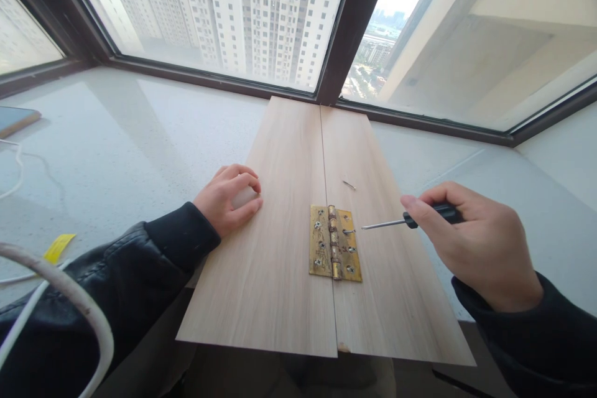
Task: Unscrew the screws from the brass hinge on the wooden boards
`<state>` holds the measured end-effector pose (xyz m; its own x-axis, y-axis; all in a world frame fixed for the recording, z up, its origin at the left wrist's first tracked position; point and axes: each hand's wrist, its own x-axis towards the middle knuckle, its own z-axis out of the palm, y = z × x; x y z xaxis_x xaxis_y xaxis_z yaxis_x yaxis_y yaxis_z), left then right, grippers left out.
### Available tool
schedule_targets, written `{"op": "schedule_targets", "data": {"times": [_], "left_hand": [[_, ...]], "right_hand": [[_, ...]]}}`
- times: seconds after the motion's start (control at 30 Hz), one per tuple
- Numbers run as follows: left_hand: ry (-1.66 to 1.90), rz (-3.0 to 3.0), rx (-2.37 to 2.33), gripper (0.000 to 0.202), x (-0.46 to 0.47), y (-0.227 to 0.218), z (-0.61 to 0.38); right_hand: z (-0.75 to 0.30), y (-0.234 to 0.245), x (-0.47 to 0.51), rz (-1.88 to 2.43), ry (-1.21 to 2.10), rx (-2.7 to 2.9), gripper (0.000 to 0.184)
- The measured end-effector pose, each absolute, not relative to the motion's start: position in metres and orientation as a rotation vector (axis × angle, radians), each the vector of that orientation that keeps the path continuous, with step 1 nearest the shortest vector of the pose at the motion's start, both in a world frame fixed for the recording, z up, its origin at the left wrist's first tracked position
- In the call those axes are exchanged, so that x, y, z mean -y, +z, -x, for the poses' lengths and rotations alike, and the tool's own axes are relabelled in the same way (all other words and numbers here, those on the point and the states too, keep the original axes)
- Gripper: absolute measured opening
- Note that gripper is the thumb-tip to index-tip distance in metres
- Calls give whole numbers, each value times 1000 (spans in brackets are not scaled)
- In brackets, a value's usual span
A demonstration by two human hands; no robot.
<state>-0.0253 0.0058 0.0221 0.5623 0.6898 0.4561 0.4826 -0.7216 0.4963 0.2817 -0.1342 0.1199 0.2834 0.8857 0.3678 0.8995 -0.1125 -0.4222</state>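
Observation:
A brass butt hinge (321,261) lies open flat over the seam between two pale wooden boards (275,298). Screws sit in holes of its left leaf; on the right leaf, one screw (349,232) stands proud and tilted. A loose screw (349,185) lies on the right board above the hinge. My right hand (485,242) is closed round the black handle of a screwdriver (385,224), its tip just right of the hinge, apart from it. My left hand (228,199) rests on the left board, fingers curled round something pale that I cannot make out.
The boards lie on a white speckled sill (140,137) and reach to the dark window frame (224,81). A white cable (88,305) loops at the lower left, near a yellow tag (59,249). A phone-like flat object (16,119) lies at the far left.

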Motion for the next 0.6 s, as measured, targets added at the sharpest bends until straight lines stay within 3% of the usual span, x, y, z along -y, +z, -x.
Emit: {"op": "schedule_targets", "data": {"times": [0.4, 0.6], "left_hand": [[940, -2482, -962, 15, -5, 23, 24], [934, -2479, -963, 15, -5, 24, 24]], "right_hand": [[-279, 107, 132, 1986, -21, 1577, 36], [-284, 105, 131, 1853, -251, 1813, 41]]}}
